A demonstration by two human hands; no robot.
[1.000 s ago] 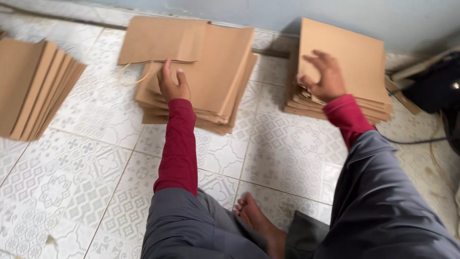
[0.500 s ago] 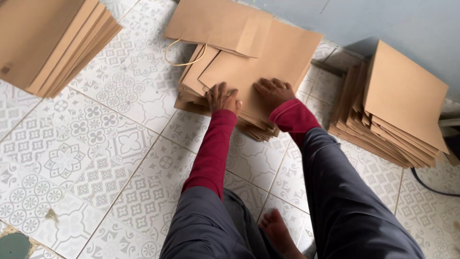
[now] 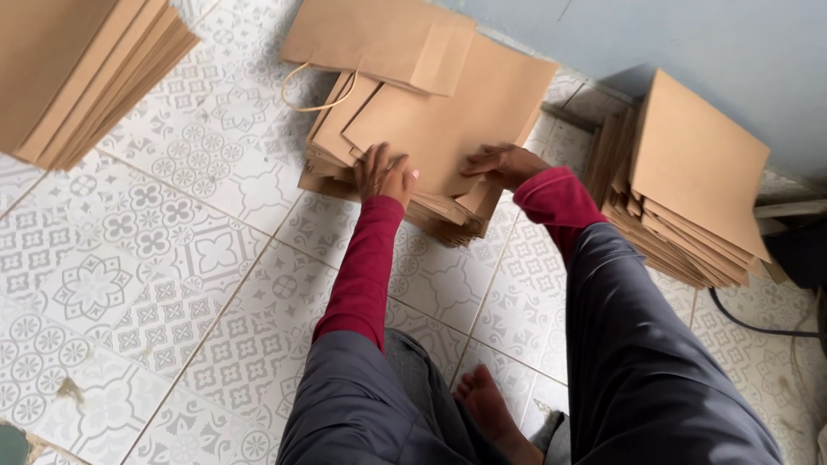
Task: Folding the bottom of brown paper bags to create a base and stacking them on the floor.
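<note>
We lose the left stack of paper bags [image 3: 82,73] past the top and left edges, our right hand [image 3: 504,164] hides its fingertips under the middle stack [image 3: 431,138], and the black cable [image 3: 758,323] runs off the right edge.

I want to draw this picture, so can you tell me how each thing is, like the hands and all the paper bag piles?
Left hand: open, flat on the middle pile.
Right hand: fingers curled at that pile's near edge.
Middle pile of brown paper bags: flat, untidy, fanned out.
Top bag: lying askew, cord handle sticking out.
Right pile: slanted, top bag tilted up.
Left pile: neat, leaning.
Black cable: loose on floor.
</note>
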